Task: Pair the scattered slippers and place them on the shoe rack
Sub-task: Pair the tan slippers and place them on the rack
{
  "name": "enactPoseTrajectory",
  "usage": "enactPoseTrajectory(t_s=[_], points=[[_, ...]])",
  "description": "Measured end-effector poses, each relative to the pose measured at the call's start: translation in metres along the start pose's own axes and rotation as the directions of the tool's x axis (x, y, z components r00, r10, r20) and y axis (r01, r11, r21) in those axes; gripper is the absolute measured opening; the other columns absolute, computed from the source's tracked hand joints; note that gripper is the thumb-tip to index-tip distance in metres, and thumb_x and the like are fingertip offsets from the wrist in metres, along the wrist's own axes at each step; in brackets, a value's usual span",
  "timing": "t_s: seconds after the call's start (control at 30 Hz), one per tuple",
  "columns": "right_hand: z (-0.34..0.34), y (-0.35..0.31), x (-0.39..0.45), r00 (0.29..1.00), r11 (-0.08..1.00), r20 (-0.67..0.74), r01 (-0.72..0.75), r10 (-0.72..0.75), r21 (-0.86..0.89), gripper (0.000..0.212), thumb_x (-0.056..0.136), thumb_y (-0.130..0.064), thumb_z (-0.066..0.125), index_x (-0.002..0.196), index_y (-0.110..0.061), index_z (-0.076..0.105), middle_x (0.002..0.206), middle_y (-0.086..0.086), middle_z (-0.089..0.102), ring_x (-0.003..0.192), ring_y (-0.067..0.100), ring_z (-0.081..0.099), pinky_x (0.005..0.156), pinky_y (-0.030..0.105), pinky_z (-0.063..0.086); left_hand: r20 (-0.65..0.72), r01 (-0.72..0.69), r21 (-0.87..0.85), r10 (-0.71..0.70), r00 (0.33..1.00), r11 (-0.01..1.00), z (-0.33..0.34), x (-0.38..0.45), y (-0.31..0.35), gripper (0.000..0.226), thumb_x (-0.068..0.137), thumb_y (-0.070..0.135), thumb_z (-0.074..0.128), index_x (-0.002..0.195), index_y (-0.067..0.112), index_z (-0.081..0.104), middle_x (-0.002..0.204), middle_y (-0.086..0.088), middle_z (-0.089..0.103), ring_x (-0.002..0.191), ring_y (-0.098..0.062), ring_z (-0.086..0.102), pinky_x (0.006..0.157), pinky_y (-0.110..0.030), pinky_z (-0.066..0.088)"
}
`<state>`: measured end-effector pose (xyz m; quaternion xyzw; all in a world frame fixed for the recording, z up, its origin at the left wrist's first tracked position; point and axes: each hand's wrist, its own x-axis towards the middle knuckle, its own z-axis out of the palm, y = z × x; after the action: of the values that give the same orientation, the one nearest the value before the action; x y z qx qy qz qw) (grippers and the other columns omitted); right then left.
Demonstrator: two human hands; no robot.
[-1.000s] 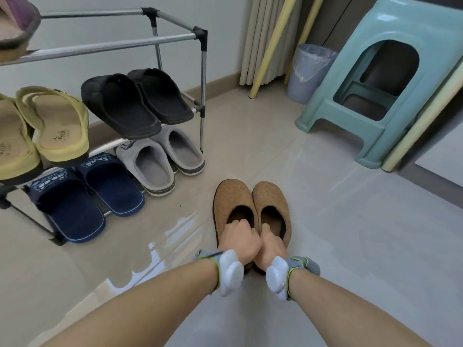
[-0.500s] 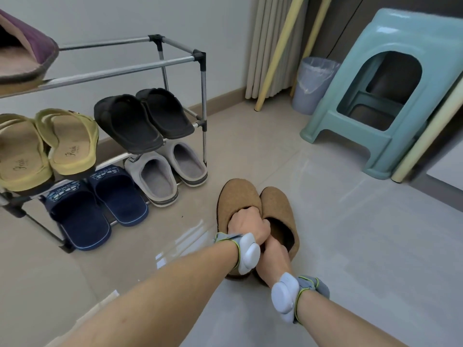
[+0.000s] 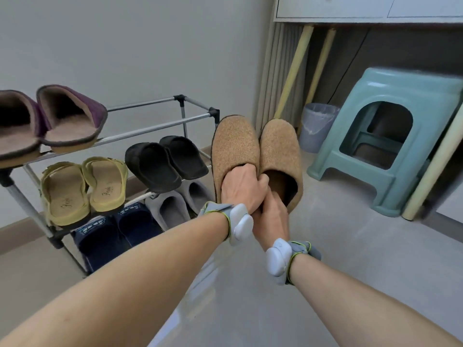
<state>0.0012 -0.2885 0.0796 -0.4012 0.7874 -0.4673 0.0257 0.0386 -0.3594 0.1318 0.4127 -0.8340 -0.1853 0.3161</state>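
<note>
Two tan felt slippers are held side by side in the air, toes pointing up and away, just right of the shoe rack (image 3: 198, 118). My left hand (image 3: 241, 187) grips the left tan slipper (image 3: 234, 146) at its opening. My right hand (image 3: 271, 216) sits lower, partly under the left one, holding the right tan slipper (image 3: 281, 149) at its heel. The rack's top shelf carries purple slippers (image 3: 70, 116) on its left part, and its right part is bare bars.
Yellow sandals (image 3: 82, 186) and black slippers (image 3: 166, 161) fill the middle shelf; navy slippers (image 3: 115, 234) and grey slippers (image 3: 175, 206) sit on the bottom one. A teal plastic stool (image 3: 390, 146), a grey bin (image 3: 317, 126) and leaning yellow poles (image 3: 293, 71) stand to the right on the tiled floor.
Both hands lifted the tan pair off the floor and up toward the rack's right end. The camera tilted upward, bringing the top shelf and purple slippers into view.
</note>
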Motion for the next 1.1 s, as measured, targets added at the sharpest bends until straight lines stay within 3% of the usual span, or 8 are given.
enactPoseTrajectory(t_s=[0.1, 0.27, 0.53, 0.63, 0.73, 0.9, 1.03, 1.1], points=[[0.001, -0.023, 0.027, 0.987, 0.99, -0.074, 0.137, -0.14, -0.032, 0.041, 0.092, -0.017, 0.055, 0.133, -0.019, 0.051, 0.101, 0.012, 0.057, 0.088, 0.036, 0.057, 0.072, 0.044, 0.048, -0.078, -0.023, -0.016, 0.022, 0.997, 1.0, -0.029, 0.024, 0.008, 0.038, 0.087, 0.03, 0.049, 0.057, 0.014, 0.033, 0.062, -0.003, 0.046, 0.067, -0.03, 0.051, 0.06, -0.034, 0.035], [0.001, -0.074, 0.083, 0.951, 0.961, -0.141, 0.273, -0.277, -0.044, 0.039, 0.093, -0.018, 0.053, 0.131, -0.018, 0.05, 0.104, 0.014, 0.058, 0.09, 0.04, 0.057, 0.072, 0.048, 0.049, -0.189, -0.021, -0.015, 0.017, 0.982, 1.0, -0.083, 0.079, 0.021, 0.036, 0.086, 0.027, 0.05, 0.058, 0.014, 0.033, 0.059, 0.0, 0.041, 0.059, -0.025, 0.041, 0.057, -0.03, 0.03], [0.037, -0.143, 0.133, 0.957, 0.952, -0.067, 0.271, -0.283, -0.145, 0.016, 0.094, -0.017, 0.043, 0.104, -0.009, 0.053, 0.108, 0.01, 0.055, 0.093, 0.037, 0.058, 0.068, 0.043, 0.043, -0.117, 0.192, 0.025, -0.188, 0.975, 0.981, -0.148, 0.157, -0.014, 0.024, 0.083, 0.024, 0.054, 0.066, 0.013, 0.042, 0.065, 0.001, 0.044, 0.06, -0.019, 0.042, 0.05, -0.026, 0.029], [0.054, -0.161, 0.148, 0.949, 0.935, -0.016, 0.306, -0.314, -0.177, 0.018, 0.097, -0.019, 0.041, 0.102, -0.008, 0.054, 0.108, 0.009, 0.053, 0.093, 0.035, 0.058, 0.065, 0.037, 0.035, -0.005, 0.25, 0.077, -0.25, 0.968, 0.965, -0.171, 0.178, -0.038, 0.013, 0.083, 0.025, 0.053, 0.08, 0.013, 0.049, 0.071, -0.003, 0.045, 0.06, -0.02, 0.039, 0.053, -0.025, 0.028], [0.073, -0.176, 0.164, 0.944, 0.926, 0.016, 0.326, -0.329, -0.188, 0.017, 0.098, -0.019, 0.041, 0.102, -0.009, 0.054, 0.107, 0.008, 0.052, 0.091, 0.034, 0.058, 0.065, 0.036, 0.032, 0.078, 0.27, 0.161, -0.285, 0.955, 0.949, -0.185, 0.202, -0.059, 0.01, 0.088, 0.024, 0.05, 0.087, 0.014, 0.046, 0.083, -0.005, 0.044, 0.078, -0.021, 0.039, 0.058, -0.029, 0.03], [0.1, -0.19, 0.181, 0.939, 0.916, 0.063, 0.345, -0.339, -0.204, 0.019, 0.098, -0.02, 0.042, 0.107, -0.009, 0.054, 0.111, 0.009, 0.052, 0.094, 0.034, 0.059, 0.065, 0.035, 0.032, 0.058, 0.28, 0.099, -0.287, 0.956, 0.955, -0.186, 0.234, -0.087, 0.032, 0.095, 0.021, 0.049, 0.064, 0.019, 0.041, 0.098, -0.009, 0.049, 0.088, -0.021, 0.043, 0.051, -0.017, 0.03], [0.113, -0.193, 0.193, 0.922, 0.913, 0.122, 0.382, -0.367, -0.14, 0.024, 0.099, -0.027, 0.042, 0.113, -0.012, 0.055, 0.111, 0.011, 0.051, 0.097, 0.036, 0.058, 0.068, 0.037, 0.038, 0.061, 0.284, 0.172, -0.298, 0.953, 0.943, -0.19, 0.242, -0.102, 0.03, 0.095, 0.022, 0.046, 0.066, 0.017, 0.042, 0.097, -0.009, 0.048, 0.087, -0.021, 0.043, 0.052, -0.02, 0.03], [0.115, -0.193, 0.197, 0.905, 0.909, 0.184, 0.406, -0.384, -0.097, 0.029, 0.099, -0.034, 0.044, 0.116, -0.014, 0.056, 0.112, 0.012, 0.051, 0.101, 0.035, 0.056, 0.076, 0.039, 0.046, 0.068, 0.299, 0.235, -0.322, 0.944, 0.925, -0.192, 0.241, -0.11, 0.018, 0.093, 0.022, 0.046, 0.078, 0.013, 0.048, 0.093, -0.007, 0.048, 0.083, -0.022, 0.042, 0.057, -0.026, 0.031]])
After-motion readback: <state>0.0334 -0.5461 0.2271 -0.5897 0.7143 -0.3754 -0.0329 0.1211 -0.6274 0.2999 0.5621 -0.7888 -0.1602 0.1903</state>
